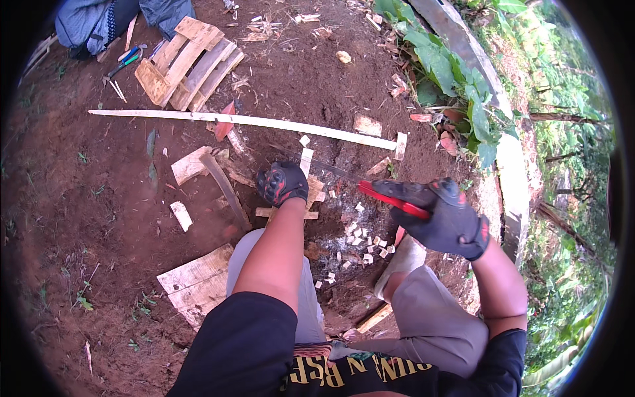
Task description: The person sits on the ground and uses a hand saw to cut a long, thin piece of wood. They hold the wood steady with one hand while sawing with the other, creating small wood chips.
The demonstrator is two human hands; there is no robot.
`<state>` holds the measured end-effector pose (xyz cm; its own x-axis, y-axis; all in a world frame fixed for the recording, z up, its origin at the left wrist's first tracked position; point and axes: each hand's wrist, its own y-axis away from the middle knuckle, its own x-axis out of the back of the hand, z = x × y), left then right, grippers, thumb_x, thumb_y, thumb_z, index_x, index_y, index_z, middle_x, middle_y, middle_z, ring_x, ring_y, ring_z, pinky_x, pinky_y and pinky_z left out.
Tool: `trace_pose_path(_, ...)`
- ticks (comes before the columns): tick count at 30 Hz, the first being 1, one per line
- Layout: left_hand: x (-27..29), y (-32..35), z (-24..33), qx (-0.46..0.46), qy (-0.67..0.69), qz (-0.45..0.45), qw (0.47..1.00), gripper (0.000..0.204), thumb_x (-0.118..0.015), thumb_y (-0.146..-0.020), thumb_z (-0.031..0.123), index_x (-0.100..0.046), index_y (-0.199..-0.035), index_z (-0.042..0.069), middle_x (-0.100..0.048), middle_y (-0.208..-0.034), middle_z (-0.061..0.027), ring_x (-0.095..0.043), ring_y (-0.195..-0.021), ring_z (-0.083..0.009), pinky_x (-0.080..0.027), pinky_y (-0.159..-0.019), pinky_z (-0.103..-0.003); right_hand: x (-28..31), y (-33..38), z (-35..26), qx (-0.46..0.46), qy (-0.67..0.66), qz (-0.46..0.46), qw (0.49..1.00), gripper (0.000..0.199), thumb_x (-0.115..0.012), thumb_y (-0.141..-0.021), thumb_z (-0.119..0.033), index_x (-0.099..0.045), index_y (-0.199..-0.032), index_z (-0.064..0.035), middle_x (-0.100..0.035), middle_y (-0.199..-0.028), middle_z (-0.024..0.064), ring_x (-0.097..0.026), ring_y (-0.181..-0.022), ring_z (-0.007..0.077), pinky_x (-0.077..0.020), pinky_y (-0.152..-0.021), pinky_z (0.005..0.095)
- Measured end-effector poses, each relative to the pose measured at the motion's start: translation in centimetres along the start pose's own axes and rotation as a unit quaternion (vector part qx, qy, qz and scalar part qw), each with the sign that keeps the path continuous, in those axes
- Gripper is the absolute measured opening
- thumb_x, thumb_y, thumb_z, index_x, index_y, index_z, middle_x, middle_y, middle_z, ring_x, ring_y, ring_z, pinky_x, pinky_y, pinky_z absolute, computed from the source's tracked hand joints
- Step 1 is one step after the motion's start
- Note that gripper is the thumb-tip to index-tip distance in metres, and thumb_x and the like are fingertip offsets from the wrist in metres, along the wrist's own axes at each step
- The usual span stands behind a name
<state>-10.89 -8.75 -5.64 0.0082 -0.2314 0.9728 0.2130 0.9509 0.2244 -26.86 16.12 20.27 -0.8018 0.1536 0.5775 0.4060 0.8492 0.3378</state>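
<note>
My right hand (440, 215), in a dark glove with red trim, is wrapped round the red handle of a hand saw (344, 173). The thin blade slants up and left, across a pale wooden strip (306, 161). My left hand (283, 184), gloved too, is closed in a fist at the strip; its fingertips are hidden. Beneath the strip are wooden pieces, among them a short crosspiece (309, 215). A small cut block (304, 141) lies just beyond the strip's far end. More small wooden blocks (357, 233) are scattered on the ground between my knees.
A long thin wooden stick (251, 120) lies across the soil beyond my hands. At the far left are a slatted wooden stack (188, 66), green-handled pliers (124, 63) and a grey-blue cloth bag (92, 26). Boards (198, 281) lie near my left knee. Leafy plants (443, 66) border the right.
</note>
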Motion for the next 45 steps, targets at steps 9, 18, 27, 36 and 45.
trace_pose_path(9,0.2,-0.2,0.7,-0.016,0.002,-0.024,1.0,0.043,-0.052,-0.098,0.038,-0.084,-0.099,0.01,-0.077,-0.115,-0.0211,-0.063,-0.127,-0.0407,-0.044,-0.116,-0.053,-0.8,-1.1,-0.3,-0.051,0.008,-0.018,0.999,0.053,-0.073,-0.093,-0.025,-0.065,-0.145,-0.0222,-0.074,-0.09,0.0123,-0.07,-0.074,0.0338,-0.057,-0.07,0.0442)
trace_pose_path(18,-1.2,0.2,0.7,-0.012,0.009,-0.025,1.0,0.042,-0.052,-0.098,0.037,-0.084,-0.097,0.009,-0.077,-0.117,-0.0185,-0.063,-0.127,-0.0389,-0.046,-0.113,-0.053,-3.1,-0.6,1.9,-0.043,-0.012,0.02,0.999,0.049,-0.073,-0.095,-0.025,-0.067,-0.144,-0.0265,-0.076,-0.095,0.0142,-0.069,-0.074,0.0334,-0.0562,-0.072,0.0437)
trace_pose_path(27,-0.4,-0.3,0.3,0.0,-0.012,0.001,1.0,0.037,-0.055,-0.097,0.035,-0.083,-0.095,0.012,-0.079,-0.108,-0.0181,-0.064,-0.125,-0.0391,-0.046,-0.113,-0.051,5.8,6.1,-2.8,-0.034,0.191,0.104,0.976,0.047,-0.084,-0.085,-0.017,-0.075,-0.132,-0.0161,-0.079,-0.112,0.0091,-0.07,-0.08,0.0279,-0.0526,-0.075,0.0376)
trace_pose_path(36,-0.5,-0.5,-0.5,-0.043,-0.024,-0.064,0.997,0.035,-0.06,-0.093,0.04,-0.083,-0.104,0.016,-0.076,-0.12,-0.0154,-0.062,-0.128,-0.0387,-0.045,-0.114,-0.051,-3.4,2.8,1.5,0.126,0.038,0.066,0.989,0.042,-0.078,-0.085,-0.019,-0.074,-0.126,-0.0154,-0.073,-0.086,0.008,-0.068,-0.067,0.0288,-0.0547,-0.061,0.0412)
trace_pose_path(45,0.0,0.2,-0.6,-0.11,-0.1,-0.072,0.986,0.048,-0.07,-0.087,0.051,-0.078,-0.119,0.017,-0.074,-0.128,-0.0132,-0.058,-0.134,-0.0375,-0.039,-0.121,-0.05,-4.8,2.9,2.0,0.124,0.066,0.032,0.99,0.044,-0.077,-0.086,-0.015,-0.072,-0.13,-0.0126,-0.069,-0.079,0.0092,-0.067,-0.063,0.0293,-0.0539,-0.059,0.042)
